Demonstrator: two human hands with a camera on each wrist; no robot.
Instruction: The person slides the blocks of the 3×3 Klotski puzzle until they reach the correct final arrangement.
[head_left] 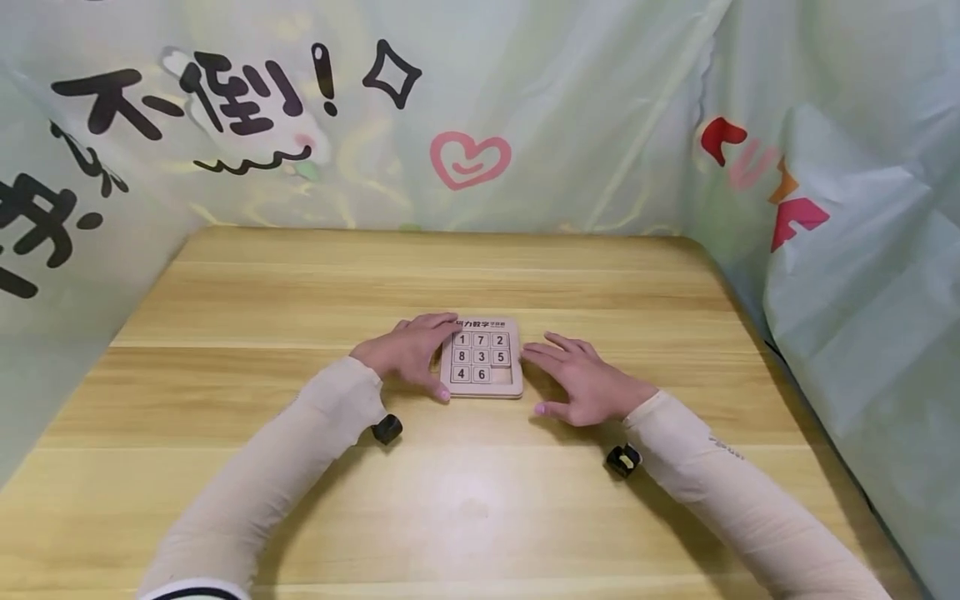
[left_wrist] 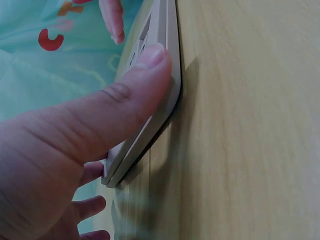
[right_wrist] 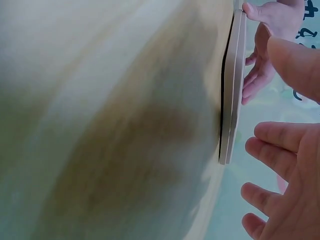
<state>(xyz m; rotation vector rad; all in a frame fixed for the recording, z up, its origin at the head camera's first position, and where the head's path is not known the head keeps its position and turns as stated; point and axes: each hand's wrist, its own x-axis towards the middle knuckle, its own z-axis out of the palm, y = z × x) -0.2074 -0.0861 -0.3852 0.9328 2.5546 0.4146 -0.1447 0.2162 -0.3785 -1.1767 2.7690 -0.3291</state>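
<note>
A pale wooden sliding number puzzle lies flat in the middle of the table. Its rows read 1 7 2, then 8 3 5, then 4 6 with a gap at the lower right. Spanning its left side, my left hand holds the board between the thumb at the near corner and the fingers at the far corner. In the left wrist view that thumb lies against the board's edge. Just off the right edge hovers my right hand, fingers spread and holding nothing; the right wrist view shows its fingertips apart from the board.
The wood-grain table stretches around the puzzle on every side. Behind it hangs a pale green printed curtain, with another curtain fold close along the right edge. A small black device sits under the right wrist, another under the left.
</note>
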